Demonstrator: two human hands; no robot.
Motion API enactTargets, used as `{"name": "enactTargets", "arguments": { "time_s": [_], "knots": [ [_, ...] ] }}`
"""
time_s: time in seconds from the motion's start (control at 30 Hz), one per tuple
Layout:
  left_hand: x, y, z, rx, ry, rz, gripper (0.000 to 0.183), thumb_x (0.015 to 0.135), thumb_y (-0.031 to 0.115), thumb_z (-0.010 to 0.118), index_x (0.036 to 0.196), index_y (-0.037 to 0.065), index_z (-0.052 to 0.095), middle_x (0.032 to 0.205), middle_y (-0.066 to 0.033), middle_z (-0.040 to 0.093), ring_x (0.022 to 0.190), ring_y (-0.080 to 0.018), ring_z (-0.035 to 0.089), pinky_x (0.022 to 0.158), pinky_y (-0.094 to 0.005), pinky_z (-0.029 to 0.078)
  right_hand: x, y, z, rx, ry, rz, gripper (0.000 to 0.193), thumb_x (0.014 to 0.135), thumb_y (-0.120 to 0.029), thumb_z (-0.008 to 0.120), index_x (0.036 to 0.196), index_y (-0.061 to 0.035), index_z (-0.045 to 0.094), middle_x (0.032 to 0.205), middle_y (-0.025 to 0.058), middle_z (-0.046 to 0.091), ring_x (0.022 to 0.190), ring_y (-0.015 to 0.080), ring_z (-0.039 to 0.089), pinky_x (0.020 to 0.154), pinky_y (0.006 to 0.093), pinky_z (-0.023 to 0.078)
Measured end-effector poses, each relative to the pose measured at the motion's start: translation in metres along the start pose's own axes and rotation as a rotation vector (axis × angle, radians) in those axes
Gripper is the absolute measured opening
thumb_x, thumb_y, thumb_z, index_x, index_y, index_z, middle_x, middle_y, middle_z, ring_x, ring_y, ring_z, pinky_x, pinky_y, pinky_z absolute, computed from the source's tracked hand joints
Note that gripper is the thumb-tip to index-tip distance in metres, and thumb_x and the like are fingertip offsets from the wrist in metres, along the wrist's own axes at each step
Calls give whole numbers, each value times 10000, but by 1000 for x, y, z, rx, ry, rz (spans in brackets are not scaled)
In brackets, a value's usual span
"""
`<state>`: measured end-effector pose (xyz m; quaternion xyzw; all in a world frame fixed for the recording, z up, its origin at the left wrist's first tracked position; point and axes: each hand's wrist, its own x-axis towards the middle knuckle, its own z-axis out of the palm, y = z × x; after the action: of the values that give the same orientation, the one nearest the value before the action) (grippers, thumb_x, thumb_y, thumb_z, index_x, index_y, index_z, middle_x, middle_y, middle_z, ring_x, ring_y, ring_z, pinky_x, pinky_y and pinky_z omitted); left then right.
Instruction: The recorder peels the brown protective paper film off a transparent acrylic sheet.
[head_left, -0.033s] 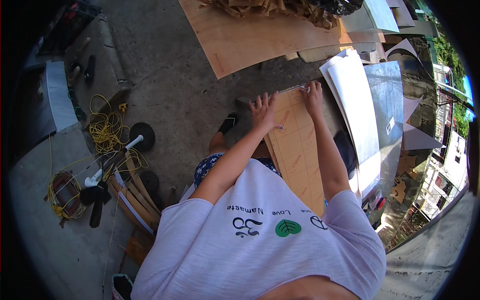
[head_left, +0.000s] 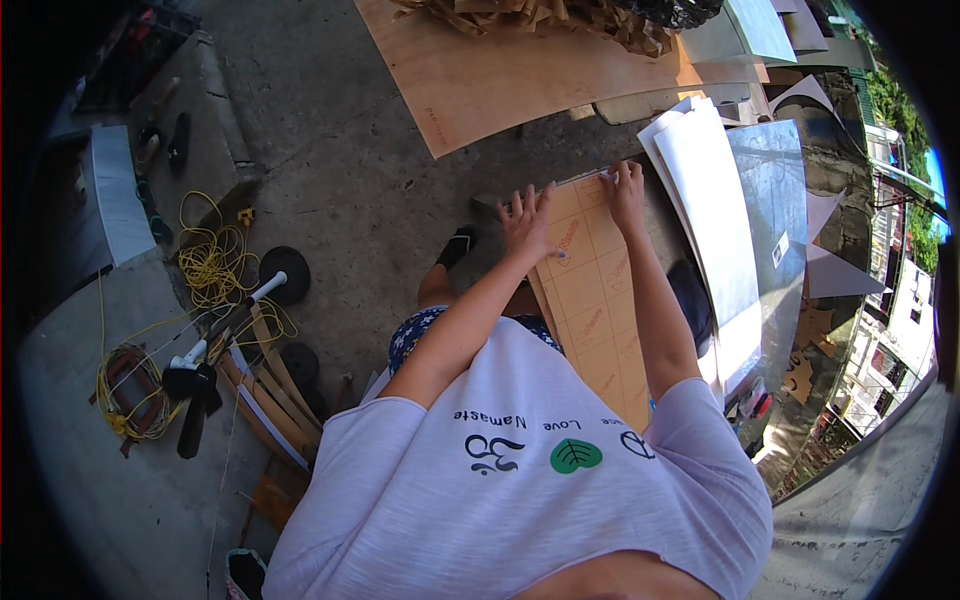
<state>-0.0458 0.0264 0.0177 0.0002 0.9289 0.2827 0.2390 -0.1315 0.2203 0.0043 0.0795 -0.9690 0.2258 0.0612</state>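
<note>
A long, narrow sheet covered in tan printed paper (head_left: 600, 290) lies in front of me, running from my body to its far edge. My left hand (head_left: 527, 225) rests on its left side near the far end, fingers spread and stretched out. At the far right corner, my right hand (head_left: 626, 195) has its fingertips pinched together over the edge. A small pale bit shows at those fingertips, too small to identify. My shirt and arms hide the near end of the sheet.
White sheets (head_left: 715, 240) lean to the right, beside a greyish clear panel (head_left: 775, 200). Beyond stands a plywood board (head_left: 500, 90) bearing crumpled brown paper (head_left: 560, 15). On the left are a tangled yellow cord (head_left: 212, 265), a fan-like appliance (head_left: 190, 370) and wooden strips (head_left: 275, 385).
</note>
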Motion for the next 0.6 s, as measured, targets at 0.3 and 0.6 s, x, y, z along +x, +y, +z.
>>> {"name": "enactTargets", "arguments": {
  "time_s": [0.3,0.6],
  "knots": [
    [7,7,-4,30,-45,-43,1336,446,431,881,1455,297,15,1470,-136,222,1357,-358,191,1060,-614,148,-20,-15,2,-50,-7,30,98,788,-58,605,877,-32,574,943,127,533,894,318,505,764,399,418],
    [7,11,-6,80,-70,-53,1358,465,429,878,1461,290,-34,1483,-140,219,1362,-356,206,1062,-596,167,-62,-34,-12,246,61,113,141,863,-54,534,999,-42,566,1040,141,610,952,336,577,819,407,449]
  ]
}}
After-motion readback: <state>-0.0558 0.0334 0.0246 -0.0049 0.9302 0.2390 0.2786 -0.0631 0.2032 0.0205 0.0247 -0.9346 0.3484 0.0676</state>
